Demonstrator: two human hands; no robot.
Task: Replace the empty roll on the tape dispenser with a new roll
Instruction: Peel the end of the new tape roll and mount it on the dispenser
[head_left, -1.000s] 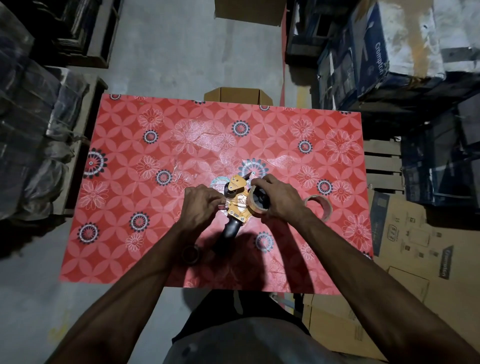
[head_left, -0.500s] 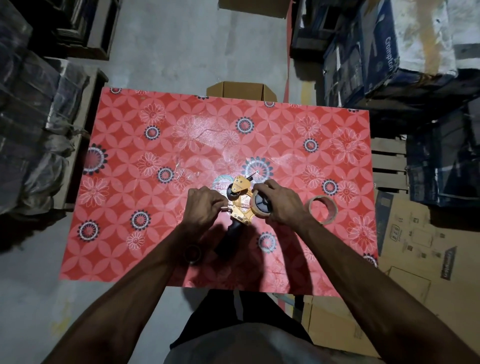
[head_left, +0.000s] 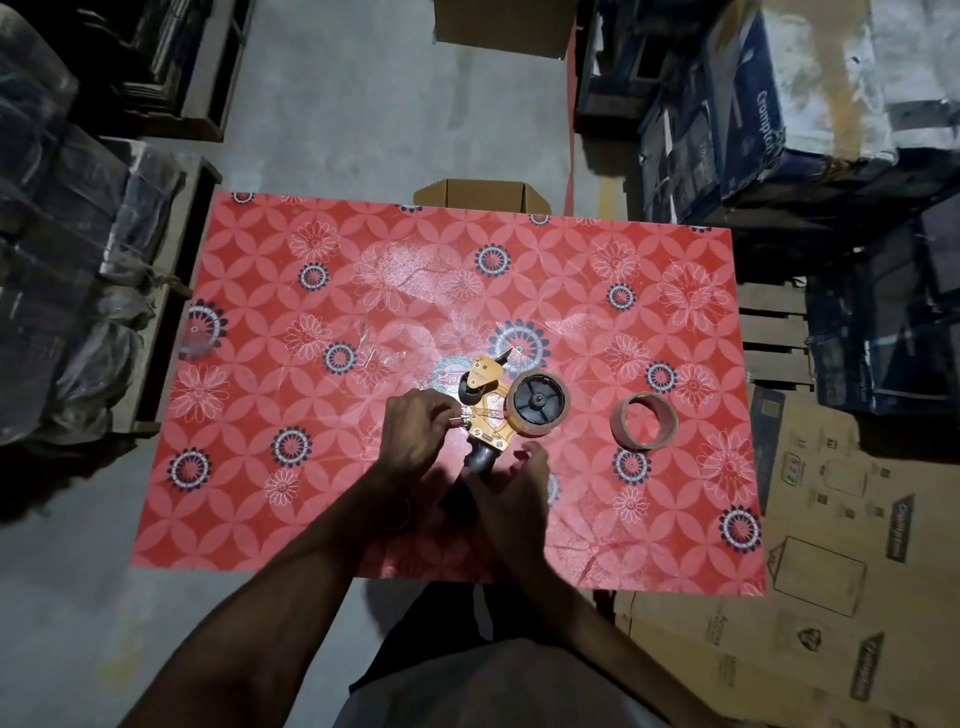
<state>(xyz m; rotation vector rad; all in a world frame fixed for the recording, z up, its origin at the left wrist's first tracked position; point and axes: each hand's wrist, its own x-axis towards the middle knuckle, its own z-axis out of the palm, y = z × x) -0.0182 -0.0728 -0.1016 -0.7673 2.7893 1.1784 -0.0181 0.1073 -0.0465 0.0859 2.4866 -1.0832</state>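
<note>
An orange tape dispenser (head_left: 485, 410) with a black handle lies on the red flowered table (head_left: 311, 493). A brown tape roll (head_left: 538, 403) sits on the dispenser's black hub. My left hand (head_left: 415, 434) pinches the tape end at the dispenser's left side. Fingers apart, my right hand (head_left: 511, 486) hovers by the black handle, blurred; whether it touches the handle I cannot tell. An empty brown cardboard core (head_left: 644, 420) stands on the table to the right of the dispenser.
Cardboard boxes (head_left: 841, 597) are stacked at the right of the table. A small open box (head_left: 483, 193) sits behind the far edge. Wrapped bundles (head_left: 67, 291) line the left side. Grey floor surrounds the table.
My right hand has left the tape roll and dropped back toward the handle, uncovering the roll on the hub. The left hand stays at the tape end.
</note>
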